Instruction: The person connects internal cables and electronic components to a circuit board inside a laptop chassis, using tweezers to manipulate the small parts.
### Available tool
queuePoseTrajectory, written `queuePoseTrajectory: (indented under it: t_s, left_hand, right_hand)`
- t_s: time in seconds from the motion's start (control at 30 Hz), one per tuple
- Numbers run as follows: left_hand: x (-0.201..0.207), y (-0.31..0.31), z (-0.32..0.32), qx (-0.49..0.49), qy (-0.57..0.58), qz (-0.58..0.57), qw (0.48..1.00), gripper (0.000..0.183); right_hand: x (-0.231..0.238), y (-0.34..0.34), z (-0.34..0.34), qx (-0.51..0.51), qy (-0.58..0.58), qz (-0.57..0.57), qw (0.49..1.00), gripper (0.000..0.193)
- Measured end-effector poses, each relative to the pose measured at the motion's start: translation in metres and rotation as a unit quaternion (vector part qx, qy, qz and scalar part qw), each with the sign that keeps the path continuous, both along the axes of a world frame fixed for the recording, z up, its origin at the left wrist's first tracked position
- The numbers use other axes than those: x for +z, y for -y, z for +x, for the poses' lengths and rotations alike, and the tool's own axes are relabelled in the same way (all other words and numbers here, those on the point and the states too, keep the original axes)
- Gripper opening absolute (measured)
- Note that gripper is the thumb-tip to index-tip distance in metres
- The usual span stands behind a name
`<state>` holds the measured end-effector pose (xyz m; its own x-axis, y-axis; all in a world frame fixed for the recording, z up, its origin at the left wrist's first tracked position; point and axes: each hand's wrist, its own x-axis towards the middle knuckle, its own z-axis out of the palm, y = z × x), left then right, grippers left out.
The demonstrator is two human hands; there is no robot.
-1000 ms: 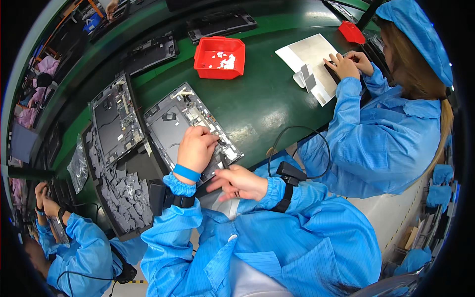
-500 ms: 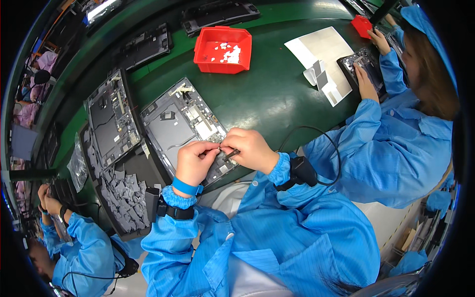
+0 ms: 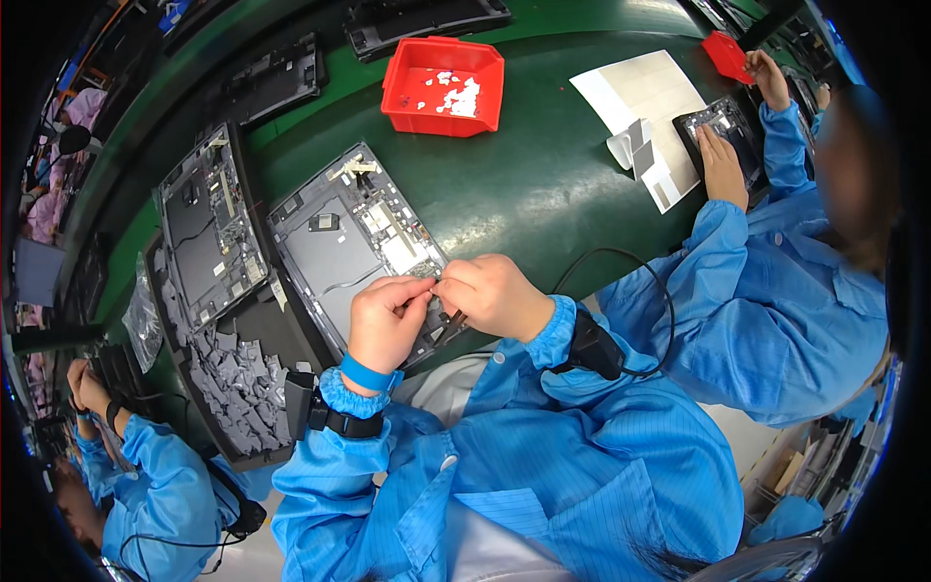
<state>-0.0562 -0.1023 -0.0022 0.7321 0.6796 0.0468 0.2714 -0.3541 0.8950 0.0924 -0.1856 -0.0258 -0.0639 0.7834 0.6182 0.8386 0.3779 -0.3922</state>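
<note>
Green workbench (image 3: 543, 194); grey open device chassis (image 3: 339, 247) lying flat on it at the near edge; left hand (image 3: 383, 325) and right hand (image 3: 495, 296), fingertips meeting above the chassis corner, pinching a tiny part too small to identify.

item pinched between hands (image 3: 433, 284) too small to tell

Both forearms entering from the lower edge, sleeved in blue, a dark band on each wrist. Left hand (image 3: 386, 320) raised, fingers curled, thumb and forefinger pinched toward the right. Right hand (image 3: 493, 294) just beside it, knuckles up, fingertips (image 3: 443, 284) meeting those of the left. Hands touching at the pinch point, wrists apart.
</note>
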Motion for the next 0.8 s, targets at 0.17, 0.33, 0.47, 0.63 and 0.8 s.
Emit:
queuePoseTrajectory:
  t_s: [0.17, 0.33, 0.47, 0.63, 0.8]
  left_hand:
    - [0.004, -0.002, 0.003, -0.019, -0.03, 0.031, 0.999, 0.016]
    - [-0.002, -0.001, 0.002, 0.007, 0.011, 0.004, 1.0, 0.014]
    - [0.0, 0.001, 0.002, 0.003, 0.016, 0.036, 0.999, 0.01]
    - [-0.004, -0.001, -0.002, -0.015, 0.026, 0.176, 0.984, 0.011]
    - [0.002, -0.003, -0.005, -0.025, 0.02, 0.238, 0.971, 0.012]
  right_hand:
    - [0.006, -0.008, 0.005, 0.01, 0.038, -0.03, 0.999, 0.016]
    - [0.05, -0.041, 0.049, -0.158, 0.034, 0.014, 0.987, 0.014]
    - [0.063, -0.106, 0.103, -0.365, 0.13, -0.07, 0.919, 0.011]
    - [0.06, -0.124, 0.12, -0.336, 0.117, -0.158, 0.921, 0.02]
    - [0.059, -0.1, 0.107, -0.258, 0.081, -0.192, 0.943, 0.02]
